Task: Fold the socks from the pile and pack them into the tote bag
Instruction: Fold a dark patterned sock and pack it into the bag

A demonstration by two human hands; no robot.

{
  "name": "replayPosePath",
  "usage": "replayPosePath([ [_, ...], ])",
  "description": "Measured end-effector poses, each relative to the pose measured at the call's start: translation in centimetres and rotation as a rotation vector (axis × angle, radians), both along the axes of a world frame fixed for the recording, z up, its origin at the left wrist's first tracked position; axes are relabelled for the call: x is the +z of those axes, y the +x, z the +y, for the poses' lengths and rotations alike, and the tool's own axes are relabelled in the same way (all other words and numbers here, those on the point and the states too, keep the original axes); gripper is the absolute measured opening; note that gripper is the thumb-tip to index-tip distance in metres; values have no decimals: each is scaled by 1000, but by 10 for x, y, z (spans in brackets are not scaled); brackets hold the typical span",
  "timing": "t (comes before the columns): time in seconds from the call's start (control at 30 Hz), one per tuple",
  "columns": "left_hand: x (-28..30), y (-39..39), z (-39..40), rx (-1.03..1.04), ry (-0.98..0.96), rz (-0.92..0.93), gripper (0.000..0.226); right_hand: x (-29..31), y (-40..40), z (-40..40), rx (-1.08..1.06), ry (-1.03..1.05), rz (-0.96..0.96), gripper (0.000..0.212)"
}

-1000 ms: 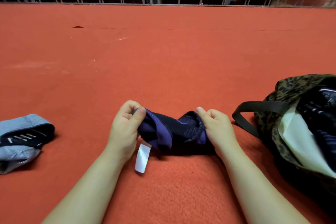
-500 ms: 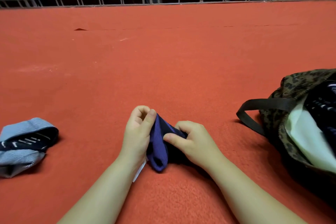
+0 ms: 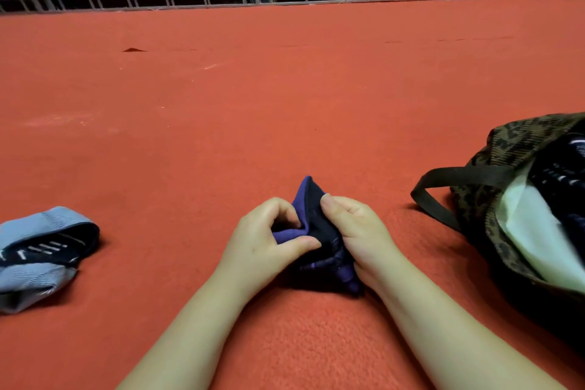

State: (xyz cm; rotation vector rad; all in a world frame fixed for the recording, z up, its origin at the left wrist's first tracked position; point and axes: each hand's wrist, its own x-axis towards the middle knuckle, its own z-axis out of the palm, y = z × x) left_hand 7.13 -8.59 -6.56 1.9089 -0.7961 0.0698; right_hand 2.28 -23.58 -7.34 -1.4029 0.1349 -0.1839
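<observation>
Purple-navy sock bundle point(image 3: 316, 241) at 6 o'clock on red carpet point(image 3: 285, 111), left hand point(image 3: 269, 237) and right hand point(image 3: 357, 231) fingers pinching it, camouflage tote bag point(image 3: 519, 149) at 3 o'clock lying open, blue-grey socks point(image 3: 41, 250) at 9 o'clock

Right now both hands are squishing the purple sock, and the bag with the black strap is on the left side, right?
Not quite. Both hands, left hand and right hand, do squeeze the purple sock, but the head view shows the bag on the right side.
</observation>
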Motion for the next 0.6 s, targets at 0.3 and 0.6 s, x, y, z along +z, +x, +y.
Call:
replayPosePath([
  [0.3, 6, 15, 3, 249, -516, 358, 31, 12, -3, -13, 15, -226, -12, 42],
  [0.6, 8, 16, 17, -150, -334, 521, 30, 13, -6, -16, -25, 149, -2, 35],
])
